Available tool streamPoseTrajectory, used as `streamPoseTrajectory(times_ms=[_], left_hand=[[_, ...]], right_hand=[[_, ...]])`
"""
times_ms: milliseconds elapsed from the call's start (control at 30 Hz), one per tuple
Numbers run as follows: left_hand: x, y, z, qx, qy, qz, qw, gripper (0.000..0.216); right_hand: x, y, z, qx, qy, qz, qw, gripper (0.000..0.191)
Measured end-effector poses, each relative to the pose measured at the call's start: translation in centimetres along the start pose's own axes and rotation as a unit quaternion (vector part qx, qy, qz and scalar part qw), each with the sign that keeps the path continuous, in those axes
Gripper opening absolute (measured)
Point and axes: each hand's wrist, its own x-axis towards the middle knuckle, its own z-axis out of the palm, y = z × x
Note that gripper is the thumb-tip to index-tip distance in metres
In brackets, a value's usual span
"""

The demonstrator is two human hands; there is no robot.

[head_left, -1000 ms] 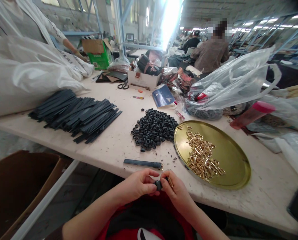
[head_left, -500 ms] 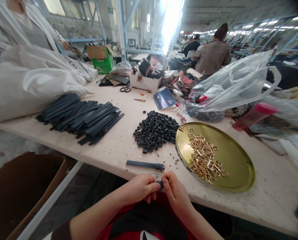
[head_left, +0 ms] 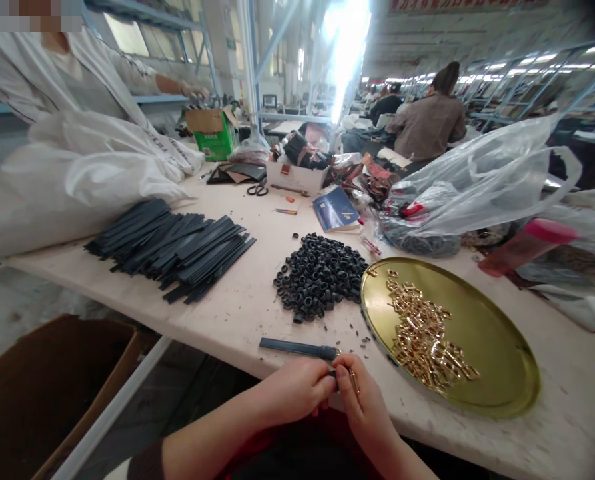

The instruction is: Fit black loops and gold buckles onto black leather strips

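Note:
My left hand (head_left: pixel 302 387) is closed at the table's front edge, pinching a dark strap (head_left: pixel 333 375) that is mostly hidden by the fingers. Right beside it, my right hand (head_left: pixel 361 395) is closed too, with a gold buckle (head_left: pixel 354 381) between thumb and fingers, close to the strap's end. Just beyond both hands lies another dark strap with a buckle at its right end (head_left: pixel 297 348). Farther back is a heap of small black loops (head_left: pixel 322 273). To the right, a round gold tray (head_left: pixel 507 360) carries a pile of gold buckles (head_left: pixel 424 333).
Dark flat strips (head_left: pixel 172 247) lie stacked at left, beside a big white sack (head_left: pixel 67 173). Behind are scissors (head_left: pixel 257 190), a blue booklet (head_left: pixel 336 208), a plastic bag (head_left: pixel 482 180) and a pink bottle (head_left: pixel 527 247). A person in a white jacket (head_left: pixel 77 73) stands at far left.
The view has shifted, so the table appears lower and farther right. My hands remain together and now sit closer to the lying strap's buckle end. The co-worker's arm has risen.

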Motion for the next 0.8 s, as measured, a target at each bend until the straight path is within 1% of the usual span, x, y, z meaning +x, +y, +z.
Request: streamPoseTrajectory(times_ms=[33,100,167,200,267,400,467,533,567,633,800], left_hand=[[0.4,-0.3,-0.2,0.035,0.023,0.01,0.999,0.033],[1.1,-1.0,-1.0,0.119,0.09,0.019,0.989,0.03],[1.6,-2.1,-2.4,0.198,0.164,0.01,0.966,0.026],[1.8,-2.8,-3.5,0.236,0.199,-0.004,0.951,0.024],[1.8,-4.5,-6.4,0.305,0.262,-0.043,0.914,0.023],[0.9,-7.7,-14.4,0.375,0.367,-0.151,0.838,0.028],[0.5,-9.1,-18.0,0.396,0.406,-0.201,0.798,0.028],[0.2,-10.3,-20.7,0.411,0.43,-0.239,0.768,0.026],[0.2,-10.9,-21.5,0.417,0.436,-0.252,0.757,0.025],[0.2,-11.7,-22.5,0.428,0.441,-0.267,0.742,0.023],[0.6,-12.6,-22.9,0.44,0.452,-0.28,0.724,0.024]], right_hand=[[0.9,0.0,-0.2,-0.019,0.0,-0.008,1.0,0.021],[2.8,0.2,-0.4,-0.067,0.011,-0.029,0.997,0.021],[4.7,0.8,-0.3,-0.112,0.028,-0.049,0.992,0.022],[5.4,1.3,-0.1,-0.126,0.032,-0.056,0.99,0.022],[6.3,2.3,0.4,-0.136,0.025,-0.065,0.988,0.024],[6.5,4.0,1.1,-0.128,0.024,-0.077,0.989,0.027],[6.3,4.5,1.2,-0.133,0.033,-0.078,0.987,0.027],[6.3,4.9,1.3,-0.143,0.035,-0.081,0.986,0.027],[6.3,5.0,1.3,-0.147,0.035,-0.082,0.985,0.027],[6.4,5.3,1.4,-0.155,0.034,-0.087,0.983,0.027],[6.4,5.3,1.5,-0.167,0.03,-0.089,0.982,0.026]])
